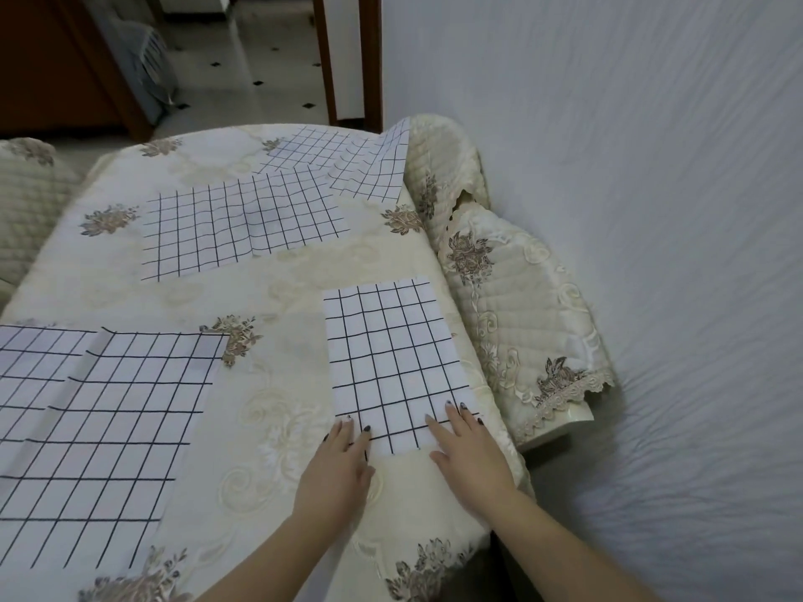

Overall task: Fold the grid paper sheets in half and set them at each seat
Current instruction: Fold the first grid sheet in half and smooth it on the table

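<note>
The counter fills most of the view under its cream flowered cloth, with a covered chair against its right edge. The big sheet lies open and creased at lower left, the middle sheet lies open above centre, and the far sheet sits at the top, just beside the chair back.

The folded sheet lies at lower right, near the counter's edge by the chair. My left hand and right hand both lie flat on its near edge. The fingers are straight and press down, gripping nothing.

I judge this to be the setting-down at this seat. To do it well I should keep both palms low, sweep outward along the near edge so the crease stays sharp, and square the sheet to the counter's edge before lifting off.

I count one folded sheet and three open ones. The far one may be two overlapping, but I cannot tell. There are two hands and one chair in plain view.
</note>
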